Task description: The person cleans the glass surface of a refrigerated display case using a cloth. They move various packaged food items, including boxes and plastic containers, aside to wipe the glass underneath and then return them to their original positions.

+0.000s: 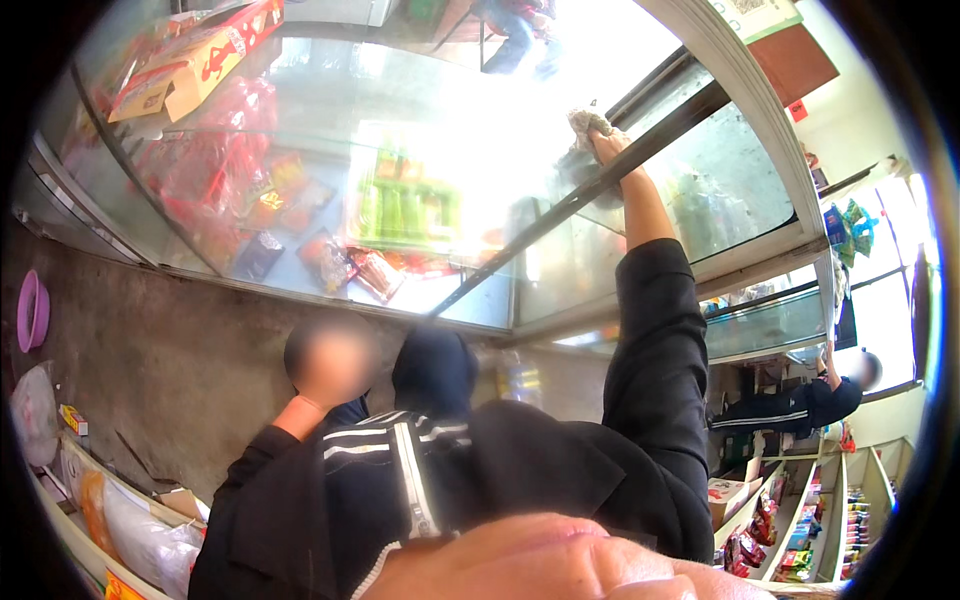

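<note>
My right arm reaches far up and to the right, over a glass display counter [515, 325]. In my right hand [608, 146] is a crumpled, greyish cleaning rag [585, 121], held at the glass beside a dark metal rail [490, 268]. Strong glare lies over the glass there, so I cannot tell whether the rag touches it. My left hand [330, 358] is low near my body, in front of the counter. A blur covers it and hides its fingers.
Inside the counter lie green packets [405, 205], a red plastic bag [222, 150] and small snack packets [375, 270]. An open carton [190, 68] sits at upper left. A pink basin [33, 310] is at far left. Shelves of goods [800, 520] and another person [800, 405] are at right.
</note>
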{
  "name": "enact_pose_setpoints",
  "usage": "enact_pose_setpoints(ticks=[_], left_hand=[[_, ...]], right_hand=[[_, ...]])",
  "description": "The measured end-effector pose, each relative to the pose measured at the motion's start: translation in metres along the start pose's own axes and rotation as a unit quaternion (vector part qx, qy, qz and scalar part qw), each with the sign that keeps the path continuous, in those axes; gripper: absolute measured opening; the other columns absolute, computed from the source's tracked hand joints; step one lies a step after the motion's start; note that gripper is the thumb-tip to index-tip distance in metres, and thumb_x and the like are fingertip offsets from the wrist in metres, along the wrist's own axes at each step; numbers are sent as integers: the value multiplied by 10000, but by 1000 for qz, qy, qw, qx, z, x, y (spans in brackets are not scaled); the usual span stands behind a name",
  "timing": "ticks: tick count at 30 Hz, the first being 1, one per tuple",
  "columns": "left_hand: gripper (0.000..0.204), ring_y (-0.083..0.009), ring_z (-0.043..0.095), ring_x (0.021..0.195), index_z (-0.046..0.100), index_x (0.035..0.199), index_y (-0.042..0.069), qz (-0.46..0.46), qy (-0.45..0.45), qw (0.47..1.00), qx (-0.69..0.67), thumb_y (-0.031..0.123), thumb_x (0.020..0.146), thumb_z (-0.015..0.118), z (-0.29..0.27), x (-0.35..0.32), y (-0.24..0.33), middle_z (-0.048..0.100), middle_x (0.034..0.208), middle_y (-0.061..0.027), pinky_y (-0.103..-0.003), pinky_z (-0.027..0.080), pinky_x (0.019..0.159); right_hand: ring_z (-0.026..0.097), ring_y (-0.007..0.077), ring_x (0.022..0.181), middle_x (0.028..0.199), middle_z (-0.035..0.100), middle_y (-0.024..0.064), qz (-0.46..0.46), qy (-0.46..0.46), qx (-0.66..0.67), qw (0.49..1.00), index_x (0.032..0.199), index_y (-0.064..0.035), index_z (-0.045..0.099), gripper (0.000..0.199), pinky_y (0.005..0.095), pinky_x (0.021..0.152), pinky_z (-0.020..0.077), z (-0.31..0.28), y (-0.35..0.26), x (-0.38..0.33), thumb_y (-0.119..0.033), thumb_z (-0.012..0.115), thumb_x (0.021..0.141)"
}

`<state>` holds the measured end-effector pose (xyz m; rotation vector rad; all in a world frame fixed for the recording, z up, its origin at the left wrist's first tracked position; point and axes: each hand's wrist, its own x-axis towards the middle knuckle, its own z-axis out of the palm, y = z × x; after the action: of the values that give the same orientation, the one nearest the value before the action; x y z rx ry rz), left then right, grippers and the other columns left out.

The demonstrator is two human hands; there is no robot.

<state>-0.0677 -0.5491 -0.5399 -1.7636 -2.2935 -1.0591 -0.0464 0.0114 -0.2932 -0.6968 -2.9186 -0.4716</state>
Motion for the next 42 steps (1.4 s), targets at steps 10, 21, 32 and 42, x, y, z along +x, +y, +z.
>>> enact_pose_setpoints(ticks=[10,21,32,42], left_hand=[[212,-291,559,881,609,985,37,-5,17,1000,5,137,798,608,3,2,2,604,963,-132,-411,442,790],[340,-298,551,1038,587,1130,29,-18,16,999,24,175,826,622,1,-2,2,594,1116,-146,-418,425,914],[407,-314,546,1123,580,1199,24,-38,17,999,23,203,837,634,13,0,1,590,1194,-159,-432,414,982],[139,-325,579,830,640,856,57,43,66,996,52,149,752,632,7,12,7,637,900,-129,-449,450,770]], right_hand=[[551,200,1069,1122,608,125,-151,-66,424,891,1237,-69,550,473,273,899,434,-36,-90,12,-381,530,883],[561,250,1048,1175,597,153,-138,-82,411,898,1193,-9,588,440,344,933,423,-72,-76,-59,-285,584,851],[584,257,1012,1106,621,176,-182,-18,274,944,1154,-10,595,334,353,878,443,-52,-64,-20,-202,516,893],[578,212,980,1085,644,119,-310,32,286,906,1230,-48,569,411,335,879,450,-36,-113,39,-306,545,911]])
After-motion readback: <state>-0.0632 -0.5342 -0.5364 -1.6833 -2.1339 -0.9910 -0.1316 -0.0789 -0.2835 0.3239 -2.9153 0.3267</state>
